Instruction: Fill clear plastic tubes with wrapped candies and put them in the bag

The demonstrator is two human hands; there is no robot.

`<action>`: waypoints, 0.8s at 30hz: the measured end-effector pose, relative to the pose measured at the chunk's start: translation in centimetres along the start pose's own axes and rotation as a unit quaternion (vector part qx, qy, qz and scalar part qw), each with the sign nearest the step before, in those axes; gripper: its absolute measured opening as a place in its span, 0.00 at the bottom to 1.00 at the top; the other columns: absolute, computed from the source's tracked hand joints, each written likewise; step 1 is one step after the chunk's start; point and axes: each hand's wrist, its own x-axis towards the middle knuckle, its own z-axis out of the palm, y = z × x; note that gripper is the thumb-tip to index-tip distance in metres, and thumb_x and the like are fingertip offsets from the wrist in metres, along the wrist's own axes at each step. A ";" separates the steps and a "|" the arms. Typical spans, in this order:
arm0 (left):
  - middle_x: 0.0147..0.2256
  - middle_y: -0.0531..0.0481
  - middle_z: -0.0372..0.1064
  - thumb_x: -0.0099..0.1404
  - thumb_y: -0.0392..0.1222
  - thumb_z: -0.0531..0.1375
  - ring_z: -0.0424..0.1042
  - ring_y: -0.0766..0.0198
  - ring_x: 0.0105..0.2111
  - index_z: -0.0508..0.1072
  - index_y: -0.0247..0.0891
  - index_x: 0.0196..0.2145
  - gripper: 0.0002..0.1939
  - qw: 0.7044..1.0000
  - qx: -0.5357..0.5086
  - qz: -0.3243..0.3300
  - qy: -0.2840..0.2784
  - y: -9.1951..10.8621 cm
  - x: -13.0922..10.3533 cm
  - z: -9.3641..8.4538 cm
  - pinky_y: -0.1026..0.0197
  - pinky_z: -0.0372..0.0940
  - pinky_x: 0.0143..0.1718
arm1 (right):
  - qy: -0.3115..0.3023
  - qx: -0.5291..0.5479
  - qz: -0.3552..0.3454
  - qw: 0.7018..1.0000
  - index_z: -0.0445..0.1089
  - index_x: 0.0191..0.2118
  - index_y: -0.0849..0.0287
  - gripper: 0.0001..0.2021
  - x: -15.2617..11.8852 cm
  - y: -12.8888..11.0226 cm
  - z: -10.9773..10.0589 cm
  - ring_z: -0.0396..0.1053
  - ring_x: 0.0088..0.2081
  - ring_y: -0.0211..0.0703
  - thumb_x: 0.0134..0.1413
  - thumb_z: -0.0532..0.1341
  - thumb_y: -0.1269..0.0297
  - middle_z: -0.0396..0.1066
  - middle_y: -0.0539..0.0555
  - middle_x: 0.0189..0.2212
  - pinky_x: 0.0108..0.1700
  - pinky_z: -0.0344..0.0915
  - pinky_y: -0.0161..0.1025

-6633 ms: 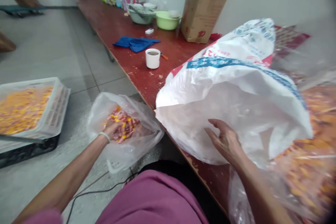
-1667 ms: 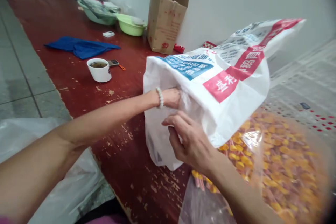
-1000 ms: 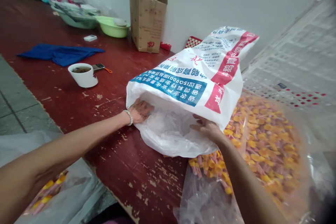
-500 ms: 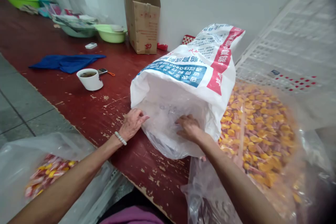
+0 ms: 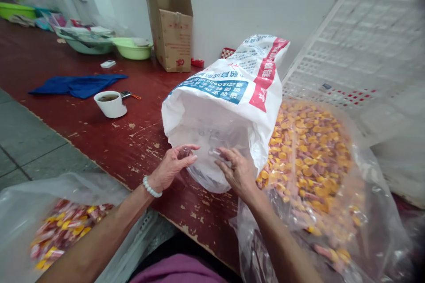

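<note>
A clear piece is pinched in the grip of the left hand, and a second piece seems clamped in that of the right hand, right at the sack, which is laid on its side on the worktop, gaping toward them. Either could be dropped if the light hold is loosened; if the slack sack is snagged and dragged left, the nearby cup could be knocked over.
</note>
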 end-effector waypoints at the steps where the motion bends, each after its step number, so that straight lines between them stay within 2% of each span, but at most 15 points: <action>1: 0.27 0.55 0.61 0.56 0.45 0.64 0.58 0.71 0.27 0.71 0.36 0.45 0.19 1.000 -0.017 -0.007 -0.018 0.0 -0.5 0.6 0.68 0.55 0.29 | -0.009 0.071 0.005 0.997 0.67 0.50 0.57 0.16 -0.9 -0.5 0.2 0.67 0.39 0.41 0.56 0.58 0.63 0.70 0.54 0.38 0.43 0.64 0.38; 5: 0.40 0.49 0.66 0.56 0.43 0.64 0.65 0.65 0.38 0.70 0.39 0.50 0.23 0.995 -0.045 -0.015 -0.082 -0.1 -2.6 2.8 0.63 0.60 0.41 | -0.021 0.234 0.057 0.970 0.66 0.49 0.56 0.16 -4.4 -2.0 1.2 0.70 0.41 0.40 0.56 0.58 0.58 0.72 0.52 0.40 0.43 0.64 0.37; 7: 0.47 0.45 0.64 0.57 0.43 0.64 0.65 0.59 0.44 0.69 0.39 0.51 0.23 0.993 -0.041 -0.014 -0.109 -0.3 -3.6 3.5 0.60 0.60 0.46 | -0.025 0.283 0.055 0.957 0.66 0.48 0.55 0.15 -5.8 -2.6 1.6 0.69 0.43 0.40 0.57 0.57 0.57 0.72 0.52 0.42 0.46 0.64 0.37; 9: 0.49 0.44 0.63 0.58 0.44 0.63 0.64 0.57 0.47 0.69 0.39 0.51 0.23 0.992 -0.035 -0.017 -0.122 -0.4 -4.4 4.1 0.58 0.60 0.48 | -0.027 0.321 0.061 0.945 0.66 0.48 0.56 0.14 -7.0 -3.0 2.0 0.69 0.44 0.40 0.58 0.56 0.58 0.71 0.53 0.44 0.47 0.63 0.37; 13: 0.53 0.45 0.61 0.62 0.48 0.59 0.64 0.57 0.49 0.64 0.45 0.56 0.25 0.990 -0.054 -0.039 -0.122 -1.1 -6.0 5.5 0.59 0.60 0.48 | -0.018 0.410 0.102 0.906 0.64 0.49 0.56 0.15 -8.9 -4.0 2.4 0.67 0.46 0.41 0.58 0.56 0.58 0.69 0.53 0.47 0.49 0.63 0.39; 17: 0.57 0.49 0.57 0.65 0.53 0.54 0.60 0.59 0.52 0.61 0.50 0.57 0.24 0.989 -0.117 -0.046 -0.081 -1.9 -7.2 7.0 0.62 0.58 0.51 | -0.017 0.516 0.139 0.845 0.64 0.47 0.58 0.14 -10.2 -5.0 2.8 0.68 0.42 0.39 0.56 0.57 0.60 0.70 0.53 0.44 0.43 0.65 0.36; 20: 0.51 0.47 0.63 0.65 0.56 0.51 0.64 0.62 0.48 0.62 0.48 0.57 0.24 0.978 -0.187 -0.066 -0.065 -2.5 -7.8 7.8 0.62 0.60 0.48 | 0.016 0.506 0.144 0.850 0.64 0.45 0.58 0.13 -11.0 -4.9 3.0 0.68 0.42 0.39 0.54 0.58 0.62 0.70 0.52 0.43 0.43 0.65 0.35; 22: 0.45 0.46 0.67 0.64 0.53 0.55 0.67 0.63 0.43 0.67 0.43 0.53 0.22 0.973 -0.210 -0.078 -0.057 -2.7 -8.1 7.8 0.63 0.62 0.44 | 0.014 0.482 0.143 0.864 0.64 0.45 0.58 0.13 -11.4 -4.5 2.9 0.68 0.42 0.39 0.55 0.58 0.61 0.70 0.52 0.43 0.43 0.65 0.36; 24: 0.40 0.46 0.69 0.61 0.48 0.60 0.68 0.64 0.38 0.71 0.37 0.46 0.18 0.977 -0.187 -0.084 -0.060 -2.9 -8.3 7.3 0.64 0.64 0.40 | -0.001 0.460 0.128 0.879 0.63 0.47 0.58 0.13 -11.6 -3.9 2.4 0.67 0.44 0.40 0.57 0.56 0.60 0.69 0.53 0.44 0.45 0.64 0.37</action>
